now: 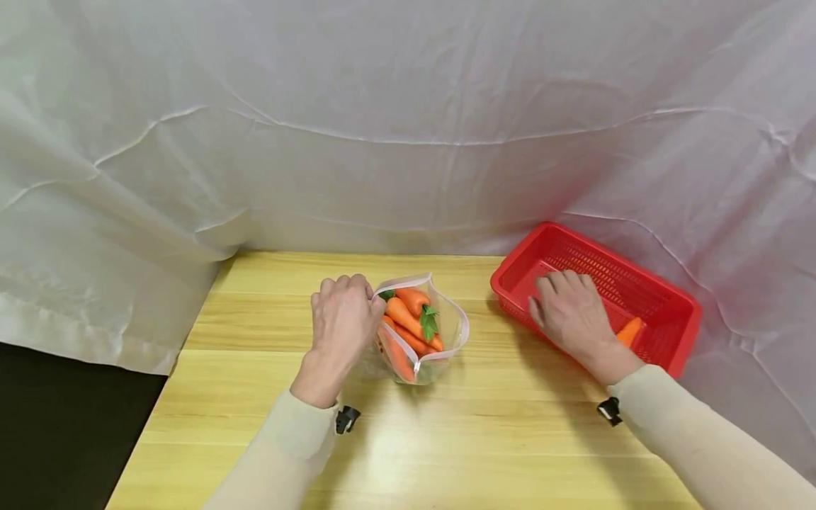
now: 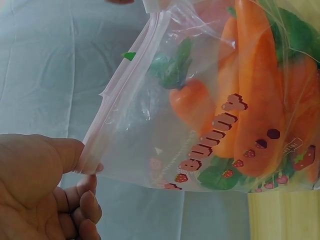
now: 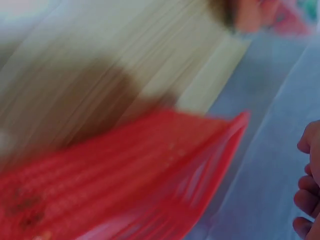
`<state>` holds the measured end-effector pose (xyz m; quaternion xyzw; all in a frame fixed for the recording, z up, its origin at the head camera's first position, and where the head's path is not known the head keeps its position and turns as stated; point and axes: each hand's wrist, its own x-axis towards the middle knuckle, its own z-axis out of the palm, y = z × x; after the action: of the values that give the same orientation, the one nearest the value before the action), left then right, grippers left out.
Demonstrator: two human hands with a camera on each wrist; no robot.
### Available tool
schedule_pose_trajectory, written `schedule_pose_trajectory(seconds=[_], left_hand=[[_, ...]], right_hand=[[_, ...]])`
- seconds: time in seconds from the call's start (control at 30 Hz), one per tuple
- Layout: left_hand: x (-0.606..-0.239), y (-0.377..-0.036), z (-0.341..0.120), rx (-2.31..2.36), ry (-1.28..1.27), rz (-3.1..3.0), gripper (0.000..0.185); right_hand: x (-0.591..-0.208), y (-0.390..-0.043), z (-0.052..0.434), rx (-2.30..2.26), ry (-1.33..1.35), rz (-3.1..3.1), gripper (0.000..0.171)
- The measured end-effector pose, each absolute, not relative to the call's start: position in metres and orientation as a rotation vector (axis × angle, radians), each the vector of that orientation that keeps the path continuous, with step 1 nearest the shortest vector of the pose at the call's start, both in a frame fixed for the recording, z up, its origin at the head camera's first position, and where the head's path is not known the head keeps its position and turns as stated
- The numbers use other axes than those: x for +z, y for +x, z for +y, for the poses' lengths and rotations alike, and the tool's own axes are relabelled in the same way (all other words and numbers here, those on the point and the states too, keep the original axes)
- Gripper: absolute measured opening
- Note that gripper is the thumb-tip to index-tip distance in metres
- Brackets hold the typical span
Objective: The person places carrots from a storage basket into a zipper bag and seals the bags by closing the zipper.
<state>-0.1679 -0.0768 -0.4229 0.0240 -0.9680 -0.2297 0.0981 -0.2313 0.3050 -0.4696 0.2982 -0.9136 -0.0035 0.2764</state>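
My left hand [image 1: 344, 315] pinches one end of the zip strip on a clear zip bag [image 1: 454, 322] between thumb and forefinger. The bag stands on the table with its mouth spread wide. Inside lie several orange carrots [image 1: 403, 316] with green leafy tops. In the left wrist view, the bag's wall [image 2: 135, 160] carries printed lettering and small strawberries. Over the left part of a red plastic basket [image 1: 687, 326] hovers my right hand [image 1: 569, 310], fingers loosely bent and holding nothing. An orange carrot [image 1: 630, 331] lies in the basket, partly hidden by my right wrist.
The light wooden table [image 1: 255, 397] carries the bag in its middle and the basket at its right. A pale cloth curtain [image 1: 395, 142] hangs behind and along the sides. Beyond the table's left edge is a dark area [image 1: 64, 425].
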Motion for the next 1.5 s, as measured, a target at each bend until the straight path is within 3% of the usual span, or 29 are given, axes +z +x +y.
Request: schedule_pose_trajectory(seconds=[0.17,0.3,0.57,0.8,1.1,1.5], left_hand=[[-0.422,-0.167,-0.078,-0.676,0.068,-2.850,0.007],[-0.421,-0.167,-0.080,-0.680,0.074,-2.849,0.007],[-0.421,-0.165,-0.083,-0.698,0.107,-2.856,0.008],[-0.422,-0.163,-0.083,-0.699,0.100,-2.851,0.008],[-0.423,-0.163,-0.083,-0.708,0.117,-2.849,0.007],[-0.422,-0.162,-0.083,-0.718,0.112,-2.862,0.008]], right_hand=[[-0.472,-0.241,0.358,-0.078,0.859,-2.503,0.023],[-0.476,-0.244,0.395,-0.189,0.885,-2.611,0.034],[-0.497,-0.247,0.436,-0.362,0.869,-2.817,0.039],[-0.511,-0.242,0.455,-0.550,0.829,-3.058,0.065],[-0.520,-0.237,0.461,-0.605,0.795,-3.165,0.041],[-0.534,-0.236,0.461,-0.505,0.706,-3.188,0.023]])
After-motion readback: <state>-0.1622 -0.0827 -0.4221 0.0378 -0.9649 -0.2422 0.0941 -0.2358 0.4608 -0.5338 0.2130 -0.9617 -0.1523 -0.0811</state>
